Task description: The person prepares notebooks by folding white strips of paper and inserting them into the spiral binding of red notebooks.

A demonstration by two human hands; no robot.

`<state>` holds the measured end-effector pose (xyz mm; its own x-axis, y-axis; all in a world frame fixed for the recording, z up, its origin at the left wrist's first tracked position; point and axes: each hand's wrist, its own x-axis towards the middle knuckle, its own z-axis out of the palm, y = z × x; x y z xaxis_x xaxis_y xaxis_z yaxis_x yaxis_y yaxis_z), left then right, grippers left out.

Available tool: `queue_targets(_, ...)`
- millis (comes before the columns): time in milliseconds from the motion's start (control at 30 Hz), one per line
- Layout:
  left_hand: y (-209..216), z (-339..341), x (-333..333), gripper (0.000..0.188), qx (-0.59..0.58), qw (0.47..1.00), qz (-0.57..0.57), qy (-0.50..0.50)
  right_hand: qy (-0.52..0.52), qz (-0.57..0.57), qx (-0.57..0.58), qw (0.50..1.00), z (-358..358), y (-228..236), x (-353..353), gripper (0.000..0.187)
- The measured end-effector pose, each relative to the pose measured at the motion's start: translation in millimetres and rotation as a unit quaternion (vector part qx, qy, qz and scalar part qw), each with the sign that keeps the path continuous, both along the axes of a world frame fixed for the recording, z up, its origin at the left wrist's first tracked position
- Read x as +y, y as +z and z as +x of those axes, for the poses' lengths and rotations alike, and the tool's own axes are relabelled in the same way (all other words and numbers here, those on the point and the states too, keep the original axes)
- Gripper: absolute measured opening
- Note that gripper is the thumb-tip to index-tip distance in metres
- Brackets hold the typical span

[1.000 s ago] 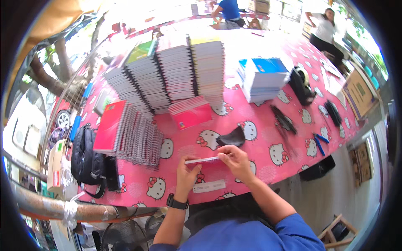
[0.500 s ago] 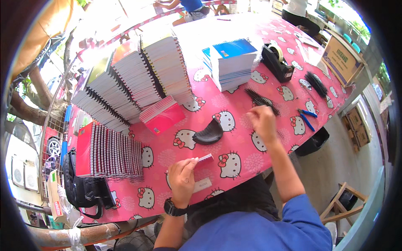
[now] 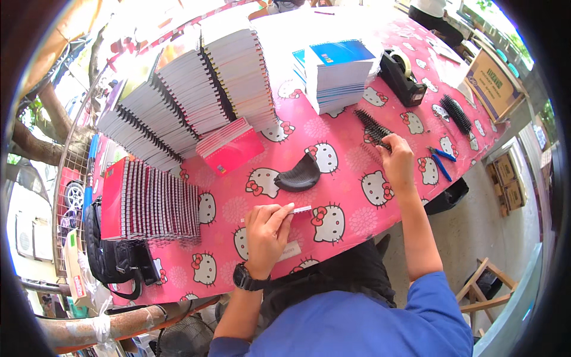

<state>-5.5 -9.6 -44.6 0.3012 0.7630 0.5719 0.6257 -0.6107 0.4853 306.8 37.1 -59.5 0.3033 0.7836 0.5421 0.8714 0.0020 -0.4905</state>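
Observation:
My left hand point(image 3: 267, 232), with a black watch on the wrist, is closed on a small notebook point(image 3: 303, 209) at the table's near edge. Only a strip with a white edge shows past the fingers. At the right, my right hand point(image 3: 397, 157) pinches the near end of a black spiral binding coil, at a heap of black coils point(image 3: 372, 126). Between the hands and farther off lies a curved black bundle of coils point(image 3: 298, 174). A small white slip point(image 3: 289, 250) rests beside my left hand.
Tall stacks of spiral notebooks point(image 3: 196, 89) and a red-covered stack point(image 3: 148, 202) stand left. Small pink notebooks point(image 3: 231, 147) lie in front. Blue-covered notebooks point(image 3: 340, 74), a tape dispenser point(image 3: 403, 80), a coil bundle point(image 3: 456, 115), pliers point(image 3: 441, 162) and a carton point(image 3: 496, 83) are right.
My right hand has moved right and away from me, onto the heap of coils, and its fingers have closed. My left hand has turned slightly over the notebook. The view has shifted a little.

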Motion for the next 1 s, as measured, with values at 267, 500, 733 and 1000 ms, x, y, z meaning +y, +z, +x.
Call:
queue_targets(267, 2, -4, 3, 0.016, 0.011, 1.000, -0.006, -0.010, 0.422, -0.180, 0.226, 0.859, -91, 37, -42, 0.026)
queue_targets(500, 1, -4, 2, 0.014, 0.010, 1.000, -0.003, -0.016, 0.454, -0.143, 0.214, 0.853, -93, 29, -37, 0.017)
queue_targets(733, 1, -4, 1, 0.014, 0.013, 1.000, -0.005, -0.017, 0.487, -0.198, 0.158, 0.836, -88, 22, -31, 0.014)
queue_targets(1000, 12, 8, -7, 0.028, 0.042, 0.999, -0.009, 0.001, 0.476, -0.237, 0.209, 0.821, -97, 41, -36, 0.037)
